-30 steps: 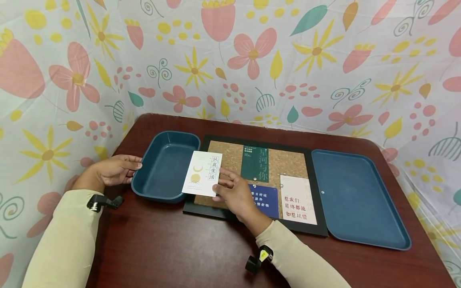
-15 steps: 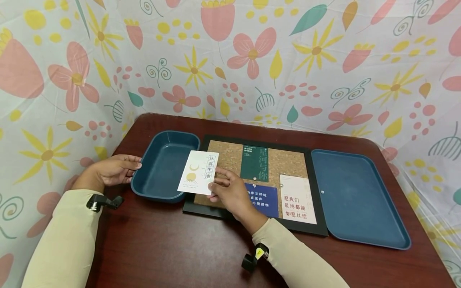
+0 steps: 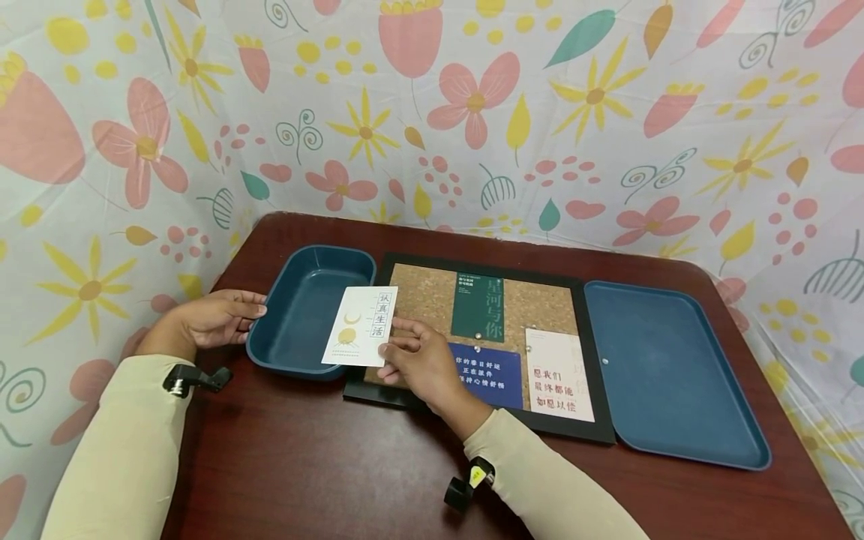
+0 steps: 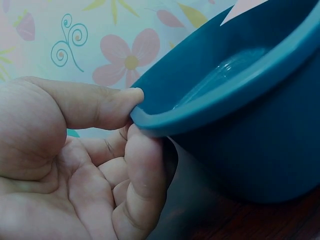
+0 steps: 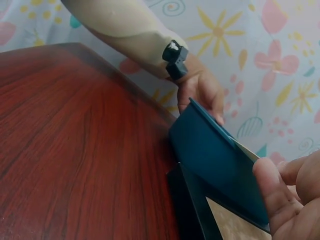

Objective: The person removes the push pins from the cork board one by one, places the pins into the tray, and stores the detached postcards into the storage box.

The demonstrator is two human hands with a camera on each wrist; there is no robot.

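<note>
Between thumb and fingers, my right hand (image 3: pixel 424 367) pinches a white postcard (image 3: pixel 361 326) by its right edge. Printed on the card are a gold moon, a gold disc and a column of characters. The card overlaps the right rim of a deep blue bin (image 3: pixel 290 322) in the head view. At the bin's left side, my left hand (image 3: pixel 219 319) pinches the rim; the left wrist view shows the thumb (image 4: pixel 117 105) on top and curled fingers below. In the right wrist view the card (image 5: pixel 245 149) appears edge-on, just over the bin (image 5: pixel 215 150).
A black-framed cork board (image 3: pixel 421 292) lies right of the bin. It bears a green card (image 3: pixel 478 304), a blue card (image 3: pixel 489 379) and a pale pink card (image 3: pixel 559 375), with small round pins. A flat blue tray (image 3: pixel 675 367) lies at the right of the table (image 3: pixel 304 465).
My right hand has moved left with the postcard, farther over the bin, uncovering more of the blue card. My left hand has stayed at the bin's rim.
</note>
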